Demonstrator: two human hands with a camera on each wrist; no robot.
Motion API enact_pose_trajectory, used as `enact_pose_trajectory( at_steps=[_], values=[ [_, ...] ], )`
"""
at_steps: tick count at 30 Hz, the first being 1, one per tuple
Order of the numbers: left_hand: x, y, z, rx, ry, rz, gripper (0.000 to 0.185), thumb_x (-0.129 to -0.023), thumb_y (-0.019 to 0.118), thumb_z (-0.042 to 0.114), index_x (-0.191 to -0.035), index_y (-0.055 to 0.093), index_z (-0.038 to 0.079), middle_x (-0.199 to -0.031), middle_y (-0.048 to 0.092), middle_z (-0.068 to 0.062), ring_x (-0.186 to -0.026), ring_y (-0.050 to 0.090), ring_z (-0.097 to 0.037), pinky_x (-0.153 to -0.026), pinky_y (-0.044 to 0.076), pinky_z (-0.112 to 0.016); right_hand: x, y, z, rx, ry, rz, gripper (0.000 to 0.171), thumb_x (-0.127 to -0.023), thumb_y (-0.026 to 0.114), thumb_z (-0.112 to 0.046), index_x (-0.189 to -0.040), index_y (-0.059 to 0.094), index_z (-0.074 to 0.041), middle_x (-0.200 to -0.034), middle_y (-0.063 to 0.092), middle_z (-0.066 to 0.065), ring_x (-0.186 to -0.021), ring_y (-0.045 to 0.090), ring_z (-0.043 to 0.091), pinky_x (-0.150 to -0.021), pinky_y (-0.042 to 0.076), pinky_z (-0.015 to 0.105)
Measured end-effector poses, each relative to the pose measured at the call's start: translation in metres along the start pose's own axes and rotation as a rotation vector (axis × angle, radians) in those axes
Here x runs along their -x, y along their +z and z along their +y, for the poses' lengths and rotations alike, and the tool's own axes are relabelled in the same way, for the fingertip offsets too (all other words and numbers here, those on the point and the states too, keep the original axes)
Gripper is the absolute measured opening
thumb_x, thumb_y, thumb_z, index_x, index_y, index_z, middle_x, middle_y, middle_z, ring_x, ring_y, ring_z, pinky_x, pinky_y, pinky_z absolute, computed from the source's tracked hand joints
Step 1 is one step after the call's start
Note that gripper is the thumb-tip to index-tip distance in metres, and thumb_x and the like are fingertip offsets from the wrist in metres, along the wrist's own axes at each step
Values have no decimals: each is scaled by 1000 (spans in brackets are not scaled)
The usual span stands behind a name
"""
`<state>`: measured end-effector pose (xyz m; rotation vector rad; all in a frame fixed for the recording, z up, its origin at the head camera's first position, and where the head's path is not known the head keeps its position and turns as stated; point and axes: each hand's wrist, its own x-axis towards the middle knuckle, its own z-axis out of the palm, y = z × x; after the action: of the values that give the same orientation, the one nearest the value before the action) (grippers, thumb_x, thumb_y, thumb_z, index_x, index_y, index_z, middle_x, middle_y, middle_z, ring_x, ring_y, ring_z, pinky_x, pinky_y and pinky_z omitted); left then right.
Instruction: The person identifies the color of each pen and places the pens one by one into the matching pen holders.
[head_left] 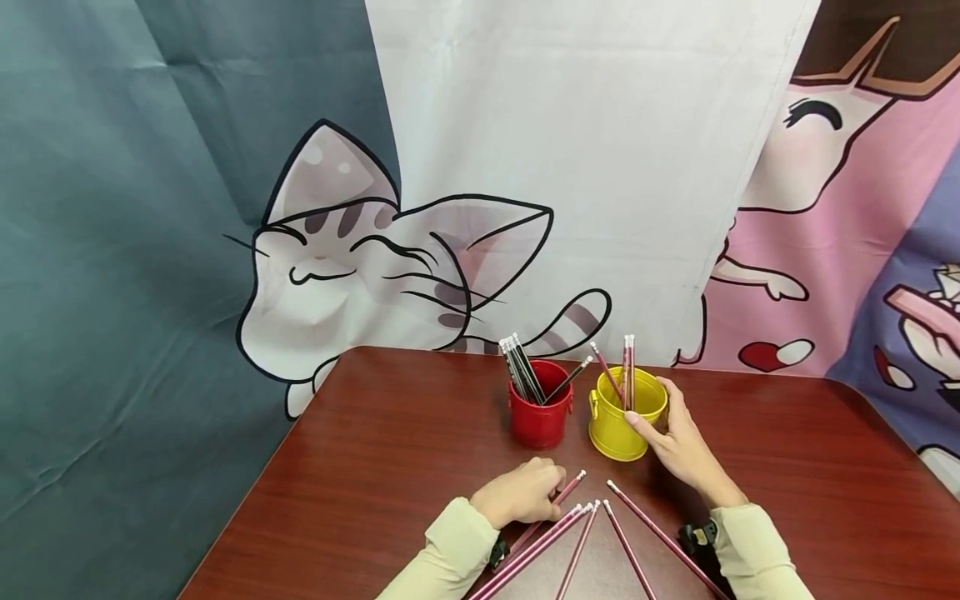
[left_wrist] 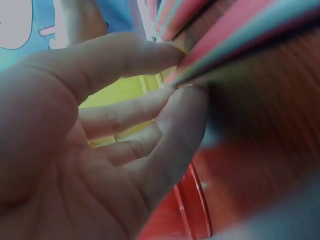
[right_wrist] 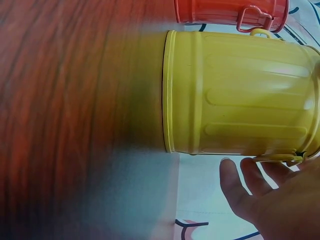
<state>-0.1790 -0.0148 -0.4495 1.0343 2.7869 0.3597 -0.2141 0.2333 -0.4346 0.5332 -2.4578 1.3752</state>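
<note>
- Lying nearest on the wooden table (head_left: 390, 450), several pink pencils (head_left: 637, 533) fan outward with their white eraser ends pointing far.
- Left hand (head_left: 521, 492): curled, knuckles up, over the far end of 1 pink pencil (head_left: 568, 487); the left wrist view shows thumb and fingertips (left_wrist: 187, 107) pinching pink pencil shafts.
- Right hand (head_left: 678, 446): fingers extended against the right side of the yellow bucket (head_left: 618, 421), thumb at its rim; the right wrist view shows the fingers relaxed just beside the bucket's handle, so whether it truly clasps the bucket cannot be told.
- Yellow bucket: upright, mid-table, holding 3 pink pencils.
- Red bucket (head_left: 540, 412): just left of the yellow one, holding dark pencils (head_left: 521, 371).
- Farthest: a cartoon cat backdrop (head_left: 360, 258).
</note>
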Motion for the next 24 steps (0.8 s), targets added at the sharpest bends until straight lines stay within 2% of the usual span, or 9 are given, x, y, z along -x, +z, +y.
enact_pose_trajectory(
  at_steps=[5, 10, 15, 20, 24],
  values=[
    [2, 0, 4, -8, -53, -3, 22, -72, 73, 18, -70, 52, 13, -65, 44, 5, -62, 43, -8, -54, 37, -19, 1, -2, -11, 16, 3, -2, 64, -87, 61, -11, -135, 21, 7, -119, 45, 27, -99, 49, 36, -82, 34, 4],
    [2, 1, 5, -8, -52, 22, 23, -70, 73, 16, -66, 50, 14, -63, 43, 5, -58, 42, -9, -51, 36, -20, 1, -2, -9, 20, 9, 2, 66, -87, 61, -12, -136, 20, 5, -121, 44, 28, -105, 48, 37, -83, 29, 2],
    [1, 2, 2, 5, -38, 66, 26, -68, 74, 17, -63, 48, 14, -58, 42, 6, -54, 40, -8, -47, 34, -20, 0, 0, 6, 18, 9, 4, 68, -87, 62, -13, -137, 20, 2, -122, 44, 26, -105, 48, 36, -82, 28, 1],
    [-1, 3, 0, 56, -19, 81, 23, -67, 73, 15, -62, 51, 13, -54, 40, 7, -50, 37, -6, -42, 30, -17, -1, 2, 27, 30, 25, -1, 70, -87, 62, -19, -140, 18, -5, -124, 45, 20, -106, 49, 31, -83, 30, 3],
    [-2, 2, -1, 103, -2, 89, 17, -68, 74, 16, -70, 58, 13, -59, 46, 10, -57, 42, -2, -50, 34, -13, -1, 3, 31, 14, 30, -4, 70, -88, 62, -22, -140, 17, -8, -125, 45, 19, -106, 49, 29, -84, 31, 3]
  ],
)
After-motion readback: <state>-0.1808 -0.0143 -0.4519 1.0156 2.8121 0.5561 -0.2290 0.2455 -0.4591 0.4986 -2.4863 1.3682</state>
